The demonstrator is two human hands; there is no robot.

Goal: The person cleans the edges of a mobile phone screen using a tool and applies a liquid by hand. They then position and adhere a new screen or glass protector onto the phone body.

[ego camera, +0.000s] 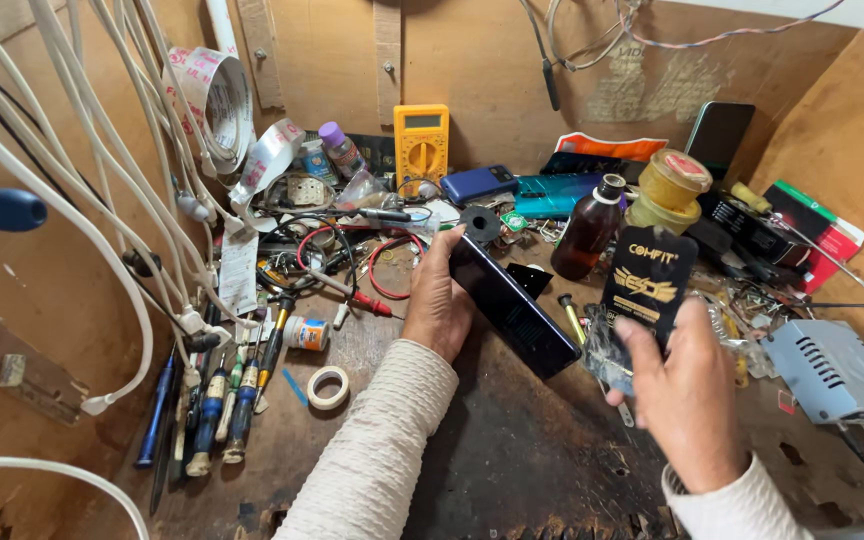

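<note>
I have the left hand [439,300] wrapped around a dark smartphone [512,305], thumb and fingers clamped on its upper end so the slab slants down toward the middle of the stained wooden workbench [512,450], glass side turned up and to my right. The right hand [687,385] pinches a flat black accessory packet [645,285] with gold print and a clear plastic sleeve trailing below it, held upright just beside the phone's lower end but not touching it.

As I judge it, this is the comparing stage: phone in one hand, packaged part in the other, nothing yet opened or fitted. The next move, I think, calls for a free hand, so one of the two would need a bare patch of bench, and there is little of that.

Clutter rings the spot: a brown glass bottle [589,228] just behind the phone, a yellow multimeter [421,143] against the back board, red probe leads [377,290], a small roll of tape [329,387] and a row of screwdrivers [217,405] to my left.
</note>
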